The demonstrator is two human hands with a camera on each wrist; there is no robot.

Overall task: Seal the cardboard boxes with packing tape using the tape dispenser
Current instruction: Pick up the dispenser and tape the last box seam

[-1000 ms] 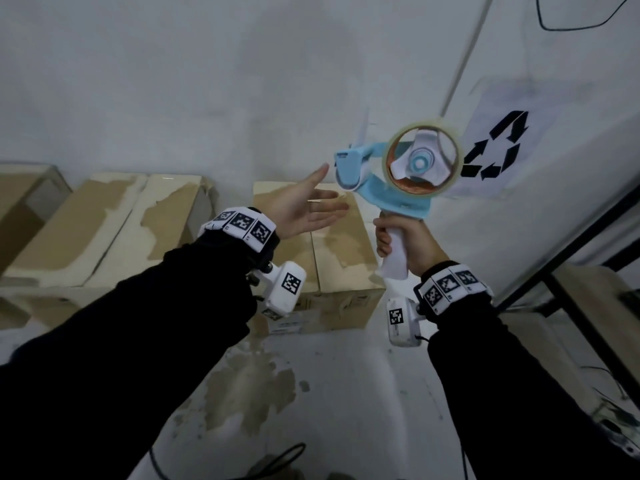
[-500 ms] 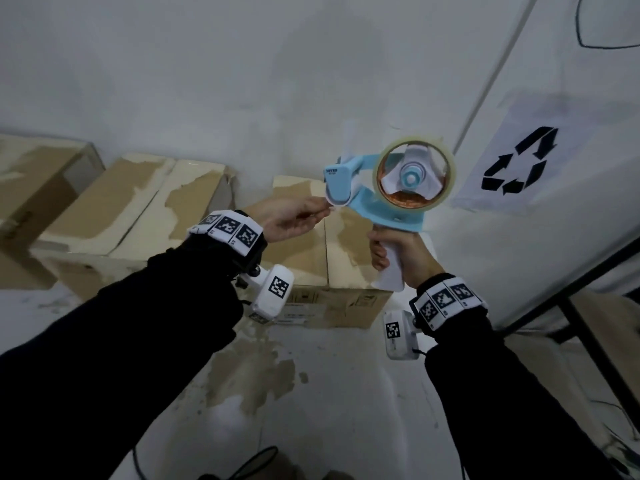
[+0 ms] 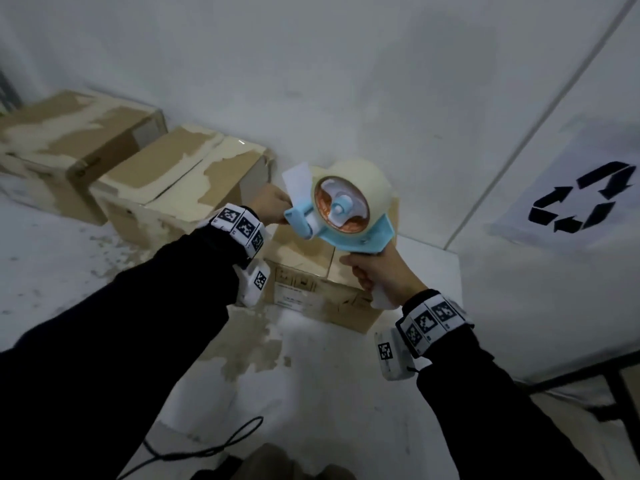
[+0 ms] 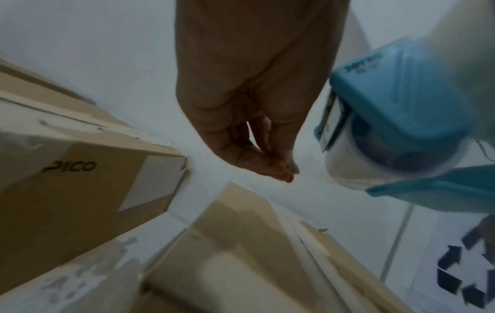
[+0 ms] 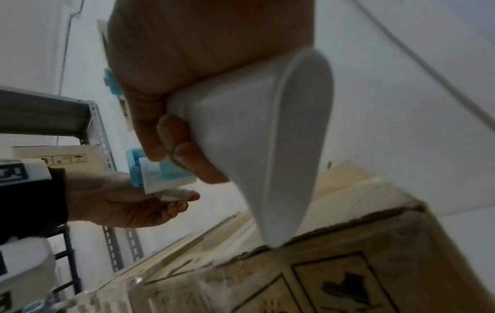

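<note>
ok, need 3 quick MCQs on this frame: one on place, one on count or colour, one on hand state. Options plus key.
1. Where is the tape dispenser?
A. Lying flat on a box
B. Held up in the air above the nearest cardboard box
C. On the floor

2. What colour is the dispenser's frame?
A. Red
B. Black
C. Light blue

3. What is the left hand doing?
A. Pinching the loose tape end at the dispenser's front
B. Resting flat on a box
C. Hanging idle at the side

Key: 1 B, the right hand grips the white handle clear of the box top. 2 C, the frame around the roll is light blue. 3 A, the right wrist view shows the fingers closed on the tape end.
</note>
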